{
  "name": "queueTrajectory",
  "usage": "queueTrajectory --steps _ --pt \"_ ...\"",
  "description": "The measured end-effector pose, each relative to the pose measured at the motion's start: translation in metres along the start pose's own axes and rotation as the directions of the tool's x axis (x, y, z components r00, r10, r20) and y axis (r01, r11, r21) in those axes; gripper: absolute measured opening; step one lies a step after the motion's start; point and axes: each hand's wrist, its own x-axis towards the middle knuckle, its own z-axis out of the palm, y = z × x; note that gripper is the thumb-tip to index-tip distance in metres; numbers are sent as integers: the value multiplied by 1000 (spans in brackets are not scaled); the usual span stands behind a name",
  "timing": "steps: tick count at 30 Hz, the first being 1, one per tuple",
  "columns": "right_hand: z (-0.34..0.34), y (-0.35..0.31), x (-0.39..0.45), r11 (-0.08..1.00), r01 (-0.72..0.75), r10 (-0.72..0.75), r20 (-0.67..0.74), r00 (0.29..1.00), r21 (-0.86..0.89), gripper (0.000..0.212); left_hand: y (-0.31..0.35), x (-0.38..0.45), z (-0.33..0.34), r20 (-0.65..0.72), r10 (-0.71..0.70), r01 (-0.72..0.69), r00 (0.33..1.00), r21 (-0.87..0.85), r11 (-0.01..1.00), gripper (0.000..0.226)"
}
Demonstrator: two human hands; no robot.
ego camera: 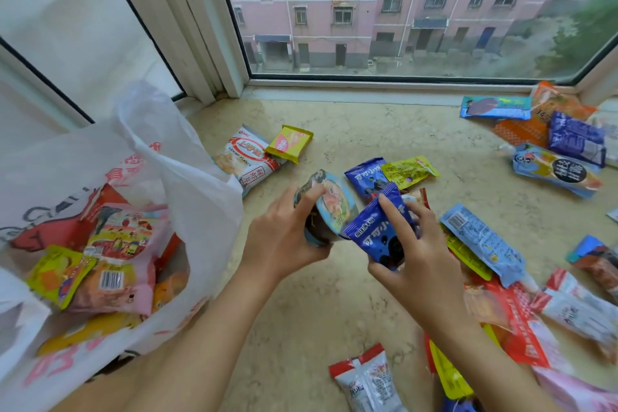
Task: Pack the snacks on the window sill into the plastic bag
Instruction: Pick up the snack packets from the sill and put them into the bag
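My left hand (284,241) grips a round light-blue snack cup (329,207) tilted on its side above the marble window sill (334,304). Right beside it my right hand (418,257) holds a dark blue snack packet (374,234), which touches the cup. The white plastic bag (187,177) with red print stands open at the left and holds several packets, among them a pink one (120,261) and a yellow one (57,274). Loose on the sill lie a shrimp flakes packet (247,157), a yellow wafer packet (290,143), a second blue packet (364,176) and a yellow-green packet (409,170).
Several more packets lie at the right: a light-blue pouch (481,241), a red-and-white bag (515,321), a pile in the far right corner (551,134). A red-topped packet (364,378) lies near the front edge. The window glass (401,10) and frame (200,37) bound the sill behind.
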Motion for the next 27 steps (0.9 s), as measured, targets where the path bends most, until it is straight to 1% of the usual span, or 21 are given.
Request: queueTrajectory --steps 3,7,10,12,14,17,20,22,25,27 --pt "-19 -9 -9 1000 15 -15 -21 1000 -28 94 9 -25 -20 -60 10 -11 998 -18 1000 84" --pt "-39 -34 -21 998 58 -60 -47 997 -31 93 16 -52 -51 -155 -20 13 988 -47 999 87" --pt "-52 -59 -31 993 109 -110 -44 993 -34 92 22 -71 -78 -237 -33 16 971 -72 997 83" --pt "-60 -76 -37 991 130 -131 -56 990 -22 92 25 -85 -96 -294 -34 17 955 -61 998 85" --pt "-68 -95 -42 988 155 -155 -65 986 1 90 23 -102 -113 -331 -66 51 941 -55 997 87" --pt "-77 -123 -49 980 195 -193 -57 980 39 87 16 -132 -141 -364 -160 139 918 -81 987 85" --pt "-82 -154 -54 969 236 -233 -52 971 67 87 2 -158 -172 -417 -277 237 866 -147 960 84" --pt "-80 -177 -55 962 253 -249 -45 967 103 87 -11 -169 -192 -425 -369 290 826 -240 926 87" --pt "-69 -214 -53 938 299 -294 -53 954 175 84 -36 -171 -213 -384 -494 346 780 -393 852 85" --pt "-58 -240 -47 920 314 -310 -54 949 235 82 -58 -165 -218 -361 -575 384 734 -478 790 87"
